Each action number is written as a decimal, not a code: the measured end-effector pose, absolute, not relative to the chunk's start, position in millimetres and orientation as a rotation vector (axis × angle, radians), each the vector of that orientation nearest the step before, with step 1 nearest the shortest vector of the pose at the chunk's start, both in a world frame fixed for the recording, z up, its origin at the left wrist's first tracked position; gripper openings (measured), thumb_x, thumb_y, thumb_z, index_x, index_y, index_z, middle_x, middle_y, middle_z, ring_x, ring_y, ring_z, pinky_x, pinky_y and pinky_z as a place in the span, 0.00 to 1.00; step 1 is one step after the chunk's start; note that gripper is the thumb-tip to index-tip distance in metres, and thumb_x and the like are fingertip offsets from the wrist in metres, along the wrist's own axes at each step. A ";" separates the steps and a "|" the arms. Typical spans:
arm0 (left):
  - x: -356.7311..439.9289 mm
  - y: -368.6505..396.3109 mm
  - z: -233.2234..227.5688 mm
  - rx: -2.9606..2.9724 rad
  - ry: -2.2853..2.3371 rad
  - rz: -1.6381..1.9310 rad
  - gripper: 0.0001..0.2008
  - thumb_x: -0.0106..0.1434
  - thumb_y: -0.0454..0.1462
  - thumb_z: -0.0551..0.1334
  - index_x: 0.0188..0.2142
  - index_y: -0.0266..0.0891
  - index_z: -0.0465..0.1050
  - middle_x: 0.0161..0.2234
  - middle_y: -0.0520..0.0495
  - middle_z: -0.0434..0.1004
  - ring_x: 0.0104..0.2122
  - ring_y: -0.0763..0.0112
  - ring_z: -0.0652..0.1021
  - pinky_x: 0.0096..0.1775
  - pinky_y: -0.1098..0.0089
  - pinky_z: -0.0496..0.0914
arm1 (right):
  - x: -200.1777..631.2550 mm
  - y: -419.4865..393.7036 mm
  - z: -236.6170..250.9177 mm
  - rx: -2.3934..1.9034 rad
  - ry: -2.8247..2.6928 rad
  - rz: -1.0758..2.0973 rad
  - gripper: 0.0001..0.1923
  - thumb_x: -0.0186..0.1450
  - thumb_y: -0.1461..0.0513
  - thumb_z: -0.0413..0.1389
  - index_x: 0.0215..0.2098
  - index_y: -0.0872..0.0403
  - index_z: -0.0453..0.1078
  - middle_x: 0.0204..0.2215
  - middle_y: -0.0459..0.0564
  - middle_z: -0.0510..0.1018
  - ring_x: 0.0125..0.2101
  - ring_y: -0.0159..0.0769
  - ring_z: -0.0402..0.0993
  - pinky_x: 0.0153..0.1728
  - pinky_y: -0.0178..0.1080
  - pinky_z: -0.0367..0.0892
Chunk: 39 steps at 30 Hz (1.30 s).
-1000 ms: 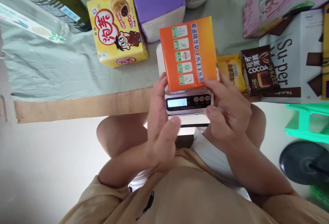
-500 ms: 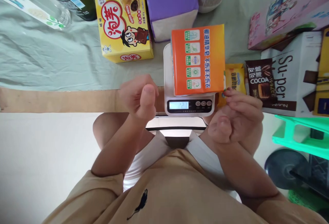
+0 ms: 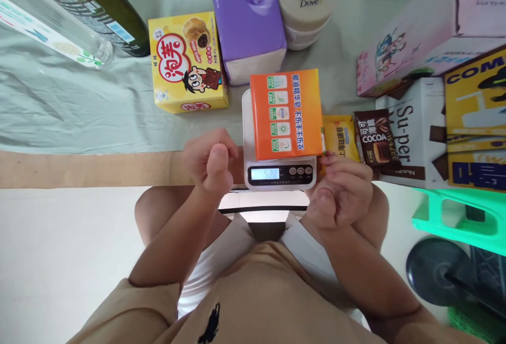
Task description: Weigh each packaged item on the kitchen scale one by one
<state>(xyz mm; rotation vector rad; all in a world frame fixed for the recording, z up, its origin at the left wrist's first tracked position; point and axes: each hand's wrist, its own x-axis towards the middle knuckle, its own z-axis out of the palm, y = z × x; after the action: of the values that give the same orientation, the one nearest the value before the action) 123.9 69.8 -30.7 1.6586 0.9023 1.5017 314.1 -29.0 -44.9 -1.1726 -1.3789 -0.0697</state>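
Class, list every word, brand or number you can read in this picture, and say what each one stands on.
"Dove": lid of the cream jar.
"COCOA": brown snack packet.
"Su-per": white box.
"COM", cut off: yellow box.
"泡芙": yellow pastry box.
Scale display: digits lit, too blurred to read surely.
Orange box: Chinese print, too small to read surely.
Bottle labels, top left: unreadable.

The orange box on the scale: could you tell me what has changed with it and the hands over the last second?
Both hands let go of the orange box and drew back toward the body; the left hand and right hand are now curled, empty, either side of the scale. The display reading changed. The box stayed on the scale; the yellow box stayed put.
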 end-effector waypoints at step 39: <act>118.9 72.3 -21.2 1.465 0.878 1.463 0.33 0.72 0.58 0.58 0.17 0.39 0.64 0.15 0.50 0.59 0.17 0.76 0.61 0.22 0.67 0.54 | 361.0 57.2 63.4 -1.465 -2.530 0.170 0.67 0.45 0.37 0.75 0.76 0.37 0.53 0.79 0.60 0.51 0.75 0.78 0.53 0.67 0.81 0.60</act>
<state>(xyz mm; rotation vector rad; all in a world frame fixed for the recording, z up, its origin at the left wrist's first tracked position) 118.9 72.3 -21.2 1.4652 0.8779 1.4629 361.0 57.2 63.4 -1.4645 -2.5298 0.1705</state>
